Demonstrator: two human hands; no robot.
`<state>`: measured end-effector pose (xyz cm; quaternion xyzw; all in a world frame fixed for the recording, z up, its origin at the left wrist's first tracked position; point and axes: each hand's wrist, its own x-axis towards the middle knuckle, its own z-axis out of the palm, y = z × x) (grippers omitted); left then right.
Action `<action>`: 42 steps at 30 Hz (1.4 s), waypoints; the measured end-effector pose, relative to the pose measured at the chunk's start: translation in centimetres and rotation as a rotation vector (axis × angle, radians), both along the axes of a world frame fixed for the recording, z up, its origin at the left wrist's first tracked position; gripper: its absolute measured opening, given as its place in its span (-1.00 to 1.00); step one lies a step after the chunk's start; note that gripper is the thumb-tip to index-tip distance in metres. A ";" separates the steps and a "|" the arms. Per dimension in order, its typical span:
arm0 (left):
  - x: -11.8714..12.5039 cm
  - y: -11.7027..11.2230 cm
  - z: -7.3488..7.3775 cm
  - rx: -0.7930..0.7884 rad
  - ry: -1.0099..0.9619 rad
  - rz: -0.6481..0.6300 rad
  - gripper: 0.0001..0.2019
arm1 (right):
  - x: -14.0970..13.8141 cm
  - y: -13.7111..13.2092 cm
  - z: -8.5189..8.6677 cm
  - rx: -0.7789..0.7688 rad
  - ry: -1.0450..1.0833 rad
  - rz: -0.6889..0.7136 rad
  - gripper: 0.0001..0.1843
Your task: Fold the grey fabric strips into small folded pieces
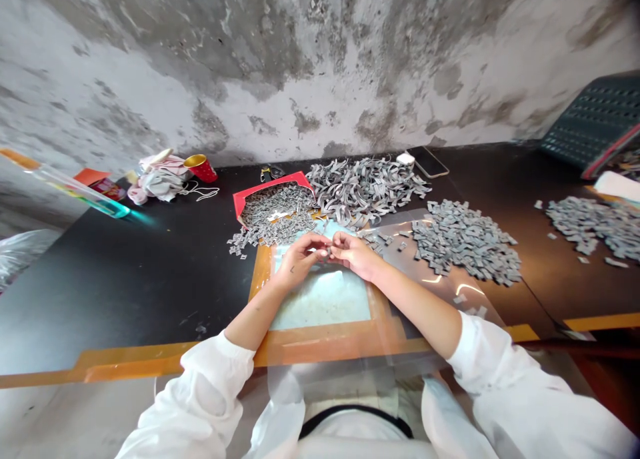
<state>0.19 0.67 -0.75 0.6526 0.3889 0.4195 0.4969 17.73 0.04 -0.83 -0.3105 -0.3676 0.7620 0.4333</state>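
My left hand (300, 259) and my right hand (353, 255) meet above a pale blue mat (320, 299) framed in orange tape. Their fingertips pinch a small pale piece (320, 250) between them, too small to make out well. Just beyond the hands, a red-edged box lid (273, 202) holds a heap of small grey pieces, and some have spilled past its front corner. Long grey strips (365, 189) lie piled behind it. To the right of my right hand sits a pile of small grey squares (465, 242) on a clear plastic sheet (400, 232).
A black table (135, 292) with orange tape along its front edge runs across the view, below a stained concrete wall (320, 66). Another grey pile (595, 229) lies at the right, near a dark perforated panel (595, 119). Cloth, a red cup (201, 168) and a phone (430, 162) stand at the back.
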 end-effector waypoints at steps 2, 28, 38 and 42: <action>0.0 0.1 0.0 0.055 0.029 0.002 -0.78 | 0.0 -0.1 0.1 -0.028 0.012 0.030 -0.52; -1.2 -0.1 1.1 0.585 0.431 0.161 -0.81 | 0.4 -0.7 1.0 0.770 -0.676 -0.294 -0.87; -1.5 -0.1 1.1 0.647 0.470 0.097 -0.82 | 0.4 -0.5 0.9 0.764 -0.721 -0.246 -0.91; -1.0 -0.3 0.5 0.464 0.390 0.186 -0.78 | 0.6 -0.4 1.0 0.707 -0.686 -0.219 -0.89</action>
